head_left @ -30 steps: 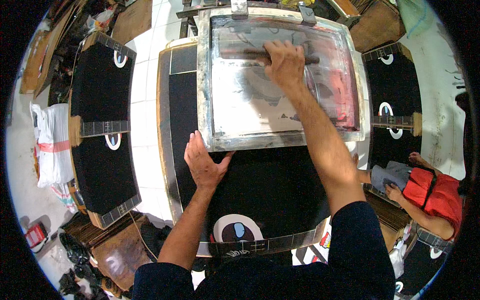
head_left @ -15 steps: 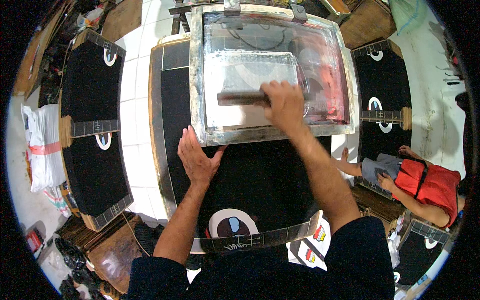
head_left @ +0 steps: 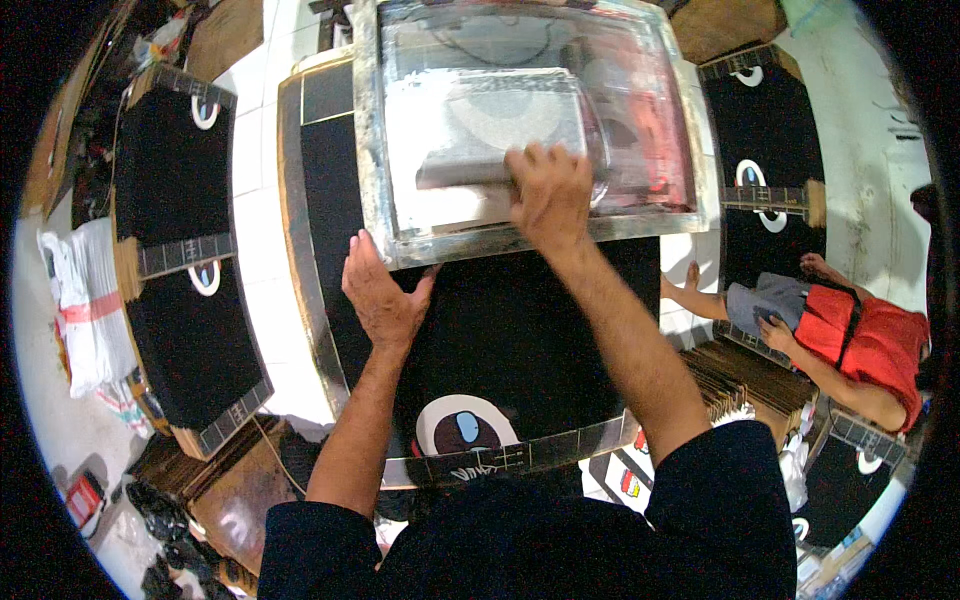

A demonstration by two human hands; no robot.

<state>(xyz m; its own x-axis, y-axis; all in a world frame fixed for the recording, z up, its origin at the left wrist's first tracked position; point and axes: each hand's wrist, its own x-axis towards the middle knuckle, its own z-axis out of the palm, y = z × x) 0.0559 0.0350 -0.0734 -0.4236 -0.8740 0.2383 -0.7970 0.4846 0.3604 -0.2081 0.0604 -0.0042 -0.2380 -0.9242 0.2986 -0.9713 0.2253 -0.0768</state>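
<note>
A screen printing frame (head_left: 367, 160) with a wooden rim lies over black fabric (head_left: 530, 330) stretched on a board. White ink (head_left: 405, 120) covers the mesh's left part, around a pale curved shape; red stains mark its right side. My right hand (head_left: 555, 200) is closed round the handle of a squeegee (head_left: 465, 172), which stands on the mesh and looks blurred by motion. At the frame's near left corner is my left hand (head_left: 383, 300), its fingers along the outer side and its thumb under the near edge. A printed eye (head_left: 466, 428) shows on the fabric nearest me.
More boards with black fabric and printed eyes stand at the left (head_left: 180, 190) and right (head_left: 765, 130). On the right a person in a red top (head_left: 865, 345) sits with legs reaching toward my board. White bundled sacks (head_left: 90, 310) lie far left.
The whole view has shifted, so the frame and board appear higher and slightly left. My right hand and the squeegee stay at nearly the same part of the mesh; my left hand keeps to the corner.
</note>
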